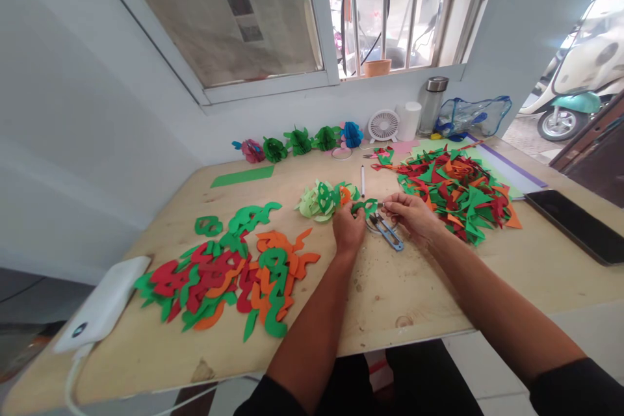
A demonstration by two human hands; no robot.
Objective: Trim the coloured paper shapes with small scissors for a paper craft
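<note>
Green: gripping paper cutout point(371, 207) in left hand point(349, 227), indistinct item point(383, 204) in right hand point(410, 214); displaying five seemingly assembled ornaments point(299, 141), leaving heaped pieces point(212, 270) loose

2 hands, 1 left hand point(350, 229) and 1 right hand point(409, 213), show with 1 green cutout point(366, 208) between them, near 1 snipper point(390, 235) and 1 pen point(363, 181). there are 3 paper piles, 1 shape pile point(214, 279), 1 pale pile point(309, 201) and 1 scrap pile point(463, 192), their pieces too overlapped to count, plus 1 strip point(242, 176), 1 phone point(578, 222) and 1 power bank point(104, 302). farther back are 5 paper balls point(299, 142), 3 green, 1 pink, 1 blue, and 1 fan point(383, 125), 1 canister point(408, 122), 1 bottle point(431, 110), 1 pouch point(472, 118) and 1 pot point(377, 68).
</note>
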